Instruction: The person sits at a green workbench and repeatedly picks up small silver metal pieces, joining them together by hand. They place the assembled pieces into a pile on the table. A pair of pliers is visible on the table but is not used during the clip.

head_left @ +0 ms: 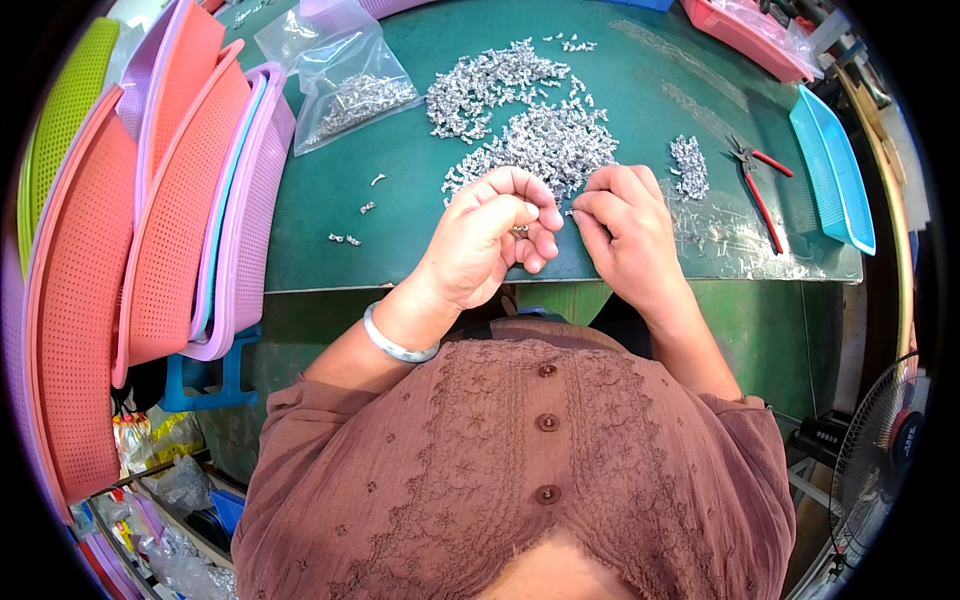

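In front of me, silvery metal parts (560,140) lie heaped on a green table (330,255). My left hand (490,235) is at the near edge of the heap, palm turned partly inward and fingers curled. A bit of metal shows between its curled fingers; its exact shape is hidden. Just to the right, my right hand (630,225) has thumb and forefinger pinched together beside the heap. Whatever is in that pinch is too small to make out. The two hands are close but apart. A looser heap of the same parts (480,90) spreads behind.
A clear plastic bag (355,95) of parts lies back left. Stacked pink and purple baskets (190,215) crowd the left side. Right of my hands are a small pile of parts (689,167), red-handled pliers (760,190) and a blue basket (832,170). A fan (880,450) stands lower right.
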Action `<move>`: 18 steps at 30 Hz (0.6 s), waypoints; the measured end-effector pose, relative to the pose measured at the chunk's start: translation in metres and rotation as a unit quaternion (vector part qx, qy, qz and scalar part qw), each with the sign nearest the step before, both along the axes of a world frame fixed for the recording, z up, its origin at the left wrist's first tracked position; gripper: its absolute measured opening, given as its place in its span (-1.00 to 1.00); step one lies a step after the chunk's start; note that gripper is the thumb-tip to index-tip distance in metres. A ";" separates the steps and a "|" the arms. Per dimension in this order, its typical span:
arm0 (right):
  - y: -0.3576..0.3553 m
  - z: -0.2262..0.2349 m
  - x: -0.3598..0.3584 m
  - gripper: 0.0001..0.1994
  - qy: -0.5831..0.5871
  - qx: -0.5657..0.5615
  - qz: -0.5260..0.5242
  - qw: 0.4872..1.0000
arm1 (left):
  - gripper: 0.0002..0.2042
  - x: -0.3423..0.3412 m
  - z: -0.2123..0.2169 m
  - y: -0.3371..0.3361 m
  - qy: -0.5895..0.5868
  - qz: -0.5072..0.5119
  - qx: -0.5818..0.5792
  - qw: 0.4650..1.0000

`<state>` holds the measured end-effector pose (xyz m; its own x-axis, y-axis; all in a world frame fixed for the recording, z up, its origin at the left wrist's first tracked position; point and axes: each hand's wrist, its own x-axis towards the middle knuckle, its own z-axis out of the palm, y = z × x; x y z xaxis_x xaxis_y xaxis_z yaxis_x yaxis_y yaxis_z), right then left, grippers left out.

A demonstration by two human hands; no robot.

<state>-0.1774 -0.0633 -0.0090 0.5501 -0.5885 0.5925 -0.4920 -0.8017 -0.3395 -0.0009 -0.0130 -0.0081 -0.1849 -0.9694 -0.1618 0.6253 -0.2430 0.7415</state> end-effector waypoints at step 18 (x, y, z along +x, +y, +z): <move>0.008 0.012 0.001 -0.81 -0.136 0.010 0.061 0.989 | -0.91 -0.008 0.000 0.000 -0.099 -0.019 -0.015 0.995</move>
